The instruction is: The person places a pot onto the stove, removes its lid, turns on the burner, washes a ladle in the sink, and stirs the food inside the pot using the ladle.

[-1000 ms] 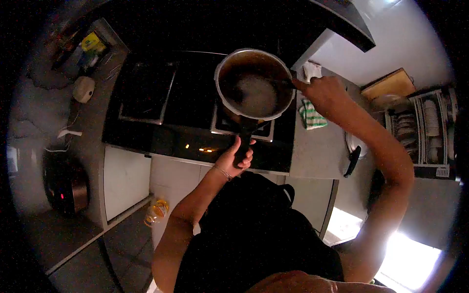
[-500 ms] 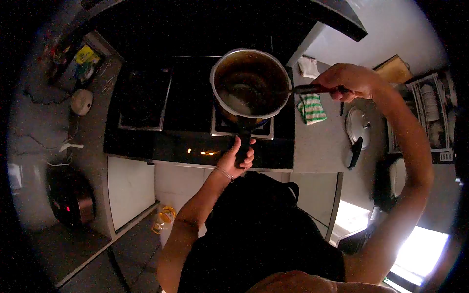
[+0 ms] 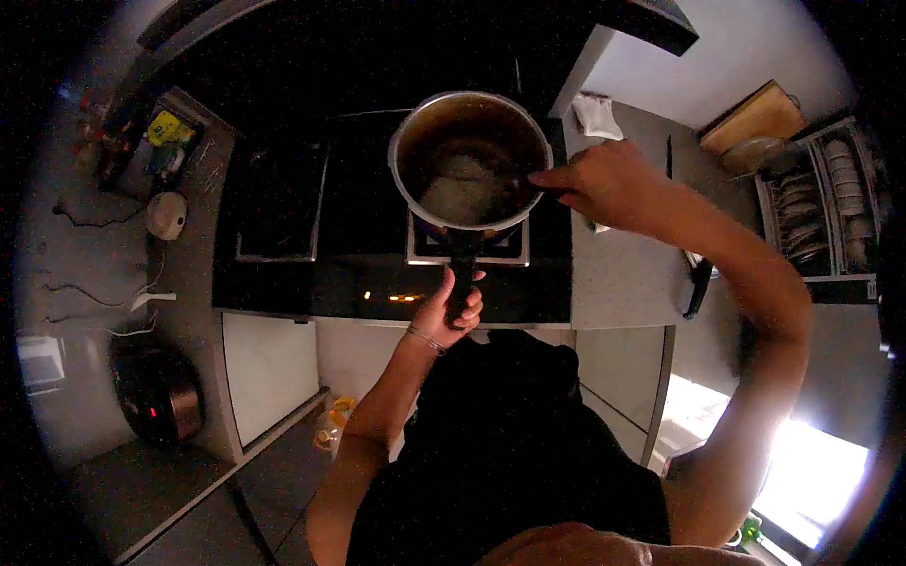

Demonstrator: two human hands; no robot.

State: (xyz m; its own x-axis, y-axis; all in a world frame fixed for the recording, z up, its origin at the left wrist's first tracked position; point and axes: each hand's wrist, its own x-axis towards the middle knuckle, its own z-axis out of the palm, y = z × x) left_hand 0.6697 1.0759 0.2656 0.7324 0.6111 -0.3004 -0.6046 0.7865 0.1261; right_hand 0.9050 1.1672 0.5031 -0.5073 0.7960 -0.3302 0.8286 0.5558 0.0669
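Observation:
A deep metal pot point(image 3: 472, 224) is over the right burner point(image 3: 514, 253) of a black stove, its black handle pointing toward my body. My left hand point(image 3: 449, 309) is wrapped round that handle. Inside the pot lies a pale, whitish mass point(image 3: 467, 187) against brown, darkened walls. My right hand point(image 3: 604, 184) is at the pot's right rim, fingers closed on a dark utensil handle, most of it hidden by the hand and the pot's shadow.
Right counter: white cloth point(image 3: 596, 115), pot lid with black handle point(image 3: 698, 288), cutting board point(image 3: 755, 118), dish rack point(image 3: 826, 208). On the left are a second burner point(image 3: 278, 203), a round white device point(image 3: 166, 215), cables and a dark cooker point(image 3: 158, 394). Bottles stand on the floor below.
My right hand has moved back left to the rim, after swinging out right with the utensil handle showing. My left hand keeps its hold. The pale mass in the pot has shifted.

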